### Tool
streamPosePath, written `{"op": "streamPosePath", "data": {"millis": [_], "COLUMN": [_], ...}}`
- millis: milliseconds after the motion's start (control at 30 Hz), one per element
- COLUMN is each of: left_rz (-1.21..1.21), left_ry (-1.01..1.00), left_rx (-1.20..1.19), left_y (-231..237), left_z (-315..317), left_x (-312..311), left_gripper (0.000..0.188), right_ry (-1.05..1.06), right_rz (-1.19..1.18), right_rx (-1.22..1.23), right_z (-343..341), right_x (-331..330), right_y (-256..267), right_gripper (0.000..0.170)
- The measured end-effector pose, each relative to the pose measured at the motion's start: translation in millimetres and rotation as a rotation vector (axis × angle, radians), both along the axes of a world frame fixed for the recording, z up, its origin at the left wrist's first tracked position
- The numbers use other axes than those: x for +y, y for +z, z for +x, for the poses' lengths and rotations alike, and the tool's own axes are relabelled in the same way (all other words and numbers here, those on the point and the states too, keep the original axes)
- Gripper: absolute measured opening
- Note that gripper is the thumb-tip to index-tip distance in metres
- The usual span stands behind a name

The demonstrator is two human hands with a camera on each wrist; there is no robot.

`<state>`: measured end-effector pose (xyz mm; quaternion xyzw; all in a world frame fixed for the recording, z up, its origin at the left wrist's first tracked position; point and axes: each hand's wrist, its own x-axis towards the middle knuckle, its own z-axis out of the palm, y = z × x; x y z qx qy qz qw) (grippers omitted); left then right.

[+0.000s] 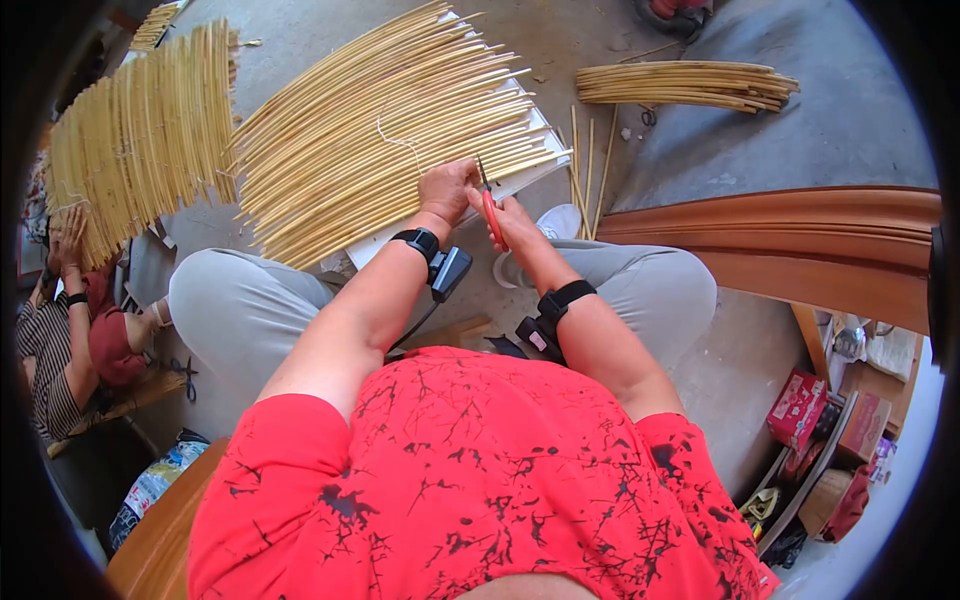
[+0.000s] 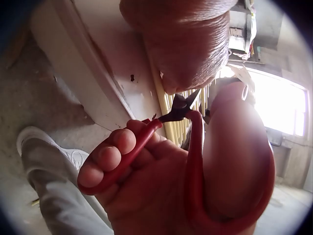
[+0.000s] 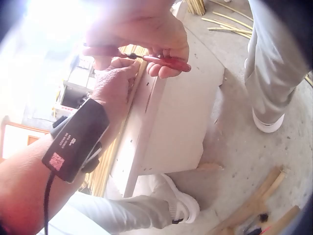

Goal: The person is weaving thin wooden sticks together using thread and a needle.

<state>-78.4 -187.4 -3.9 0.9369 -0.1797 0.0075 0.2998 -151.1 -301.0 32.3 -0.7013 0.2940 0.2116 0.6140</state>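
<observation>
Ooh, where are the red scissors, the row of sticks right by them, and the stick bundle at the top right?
Red scissors [image 1: 489, 207]: head view, on the red handle.
Row of sticks [image 1: 350, 125]: head view, near the middle of the row.
Stick bundle [image 1: 688, 83]: head view, about halfway along its length.

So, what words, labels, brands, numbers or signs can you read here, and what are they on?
None can be read for certain.
Left forearm's black device: white print beside a square code, too small and blurred.
Red box at the right: pale markings, too small.
Printed bag at lower left: dark markings, too blurred.
Red-handled scissors: no lettering visible.
</observation>
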Motion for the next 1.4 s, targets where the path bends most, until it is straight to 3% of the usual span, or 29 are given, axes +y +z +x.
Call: {"op": "streamPosePath", "data": {"millis": [67, 100, 167, 300, 367, 500, 567, 667, 767, 833, 900, 967, 1000, 1033, 1067, 1133, 1167, 1233, 1267, 1300, 1367, 1400], "left_rz": [-0.089, -0.086, -0.151, -0.147, -0.124, -0.109, -0.153, -0.176, -0.165, -0.221, -0.265, -0.416, -0.549, -0.418, -0.403, -0.374, -0.351, -0.263, -0.229, -0.213, -0.196, -0.183], "left_ry": [-0.085, -0.086, -0.127, -0.128, -0.087, -0.053, -0.063, -0.083, -0.116, -0.060, -0.067, -0.041, -0.142, -0.278, -0.330, -0.388, -0.375, -0.281, -0.274, -0.267, 0.001, 0.003], "left_rx": [-0.019, -0.018, -0.128, -0.149, -0.110, -0.136, -0.153, -0.193, -0.241, -0.106, -0.037, 0.333, 0.446, 0.249, 0.197, 0.127, 0.113, 0.206, 0.008, 0.005, 0.107, 0.104], "left_y": [-1.4, -2.9, -2.5, -3.5, -1.9, 1.0, -6.7, -13.6, -14.2, -14.4, -9.8, 2.6, -6.0, 8.4, 16.2, 22.1, 28.5, 41.5, 42.4, 42.1, 41.8, 46.3], "left_z": [0.4, -0.3, -1.4, -1.6, -2.8, -3.9, -2.7, -2.2, -0.1, -0.9, 4.4, 10.6, 17.1, 18.3, 21.0, 30.1, 36.6, 48.8, 57.2, 65.5, 82.0, 89.5], "left_x": [4.2, 4.8, 6.2, 4.2, 3.1, 0.3, 0.8, 1.9, 4.0, 4.3, 6.0, 12.9, 17.3, 24.9, 31.8, 47.6, 57.3, 76.6, 88.4, 98.8, 115.9, 121.5], "left_gripper": [0.005, 0.005, 0.004, 0.004, 0.002, 0.004, 0.004, 0.004, 0.003, 0.004, 0.005, 0.006, 0.008, 0.009, 0.009, 0.012, 0.012, 0.012, 0.010, 0.010, 0.012, 0.012], "right_ry": [0.010, 0.009, 0.139, 0.090, 0.008, -0.106, -0.223, -0.260, -0.210, -0.088, -0.287, -0.215, -0.022, 0.175, 0.172, -0.109, -0.258, -0.303, -0.302, -0.332, -0.399, -0.417], "right_rz": [-0.207, -0.204, -0.322, -0.339, -0.140, 0.100, 0.372, 0.441, 0.643, 0.584, 0.113, -0.389, -0.367, -0.339, -0.318, -0.252, -0.329, -0.473, -0.488, -0.421, -0.332, -0.293], "right_rx": [-0.020, -0.018, -0.045, -0.082, -0.027, -0.033, 0.079, -0.207, -0.374, -0.506, -0.757, -0.890, -0.827, -0.764, -0.628, -0.263, -0.124, 0.091, 0.262, 0.439, 0.331, 0.274], "right_z": [3.7, 5.7, 9.1, 9.0, 8.2, 1.1, -1.3, 9.3, 13.3, -6.3, -62.5, -117.9, -137.4, -154.1, -174.9, -215.3, -228.4, -255.0, -262.8, -281.0, -276.4, -275.5], "right_x": [1.6, 0.2, -3.3, -3.6, -4.6, -2.3, -5.4, -19.9, -46.2, -83.2, -110.4, -124.2, -145.3, -170.8, -192.4, -225.5, -234.3, -255.4, -260.5, -284.4, -247.3, -234.3], "right_y": [-4.4, -6.7, -10.3, -13.3, -7.7, 2.1, 17.6, 52.9, 143.2, 187.4, 236.2, 257.7, 261.6, 260.0, 245.2, 188.6, 149.8, 56.2, 12.1, -59.9, -83.5, -96.8], "right_gripper": [0.069, 0.069, 0.093, 0.082, 0.056, 0.048, 0.045, 0.036, 0.032, 0.036, 0.043, 0.048, 0.047, 0.046, 0.039, 0.034, 0.033, 0.040, 0.046, 0.047, 0.042, 0.042]}}
